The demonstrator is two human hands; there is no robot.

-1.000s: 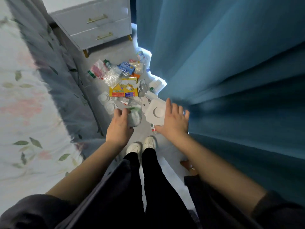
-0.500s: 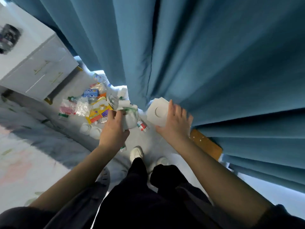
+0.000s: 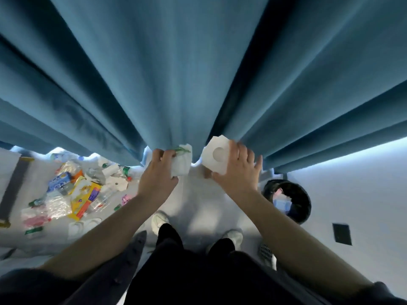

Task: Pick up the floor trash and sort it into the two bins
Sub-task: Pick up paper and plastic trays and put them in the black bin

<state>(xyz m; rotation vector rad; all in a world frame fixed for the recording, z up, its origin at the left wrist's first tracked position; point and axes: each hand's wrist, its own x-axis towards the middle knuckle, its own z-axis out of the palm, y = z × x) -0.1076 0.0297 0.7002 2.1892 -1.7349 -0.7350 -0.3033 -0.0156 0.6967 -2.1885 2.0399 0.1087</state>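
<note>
My left hand [image 3: 157, 175] grips a crumpled white wrapper with green print [image 3: 182, 160], held up in front of the curtain. My right hand [image 3: 236, 170] holds a white moulded tray with a round dent [image 3: 217, 156], thumb under it and fingers over its edge. A black round bin [image 3: 305, 200] stands on the floor at the right, just below my right forearm, with blue and pink trash inside. A second bin shows only as a white mesh corner [image 3: 267, 254] near my right foot. A heap of floor trash [image 3: 72, 192] lies at the left.
A blue curtain [image 3: 198, 73] hangs right ahead and fills the upper view. A yellow packet [image 3: 84, 200], a blue carton [image 3: 59, 183], clear plastic bags and white cups lie in the heap. My white shoes [image 3: 159, 220] stand on the pale floor. A dark square [image 3: 342, 234] lies at the right.
The view has swung right, away from the drawers and heap. Both hands kept their items and rose in front of the curtain. The black bin has come into view at the right.
</note>
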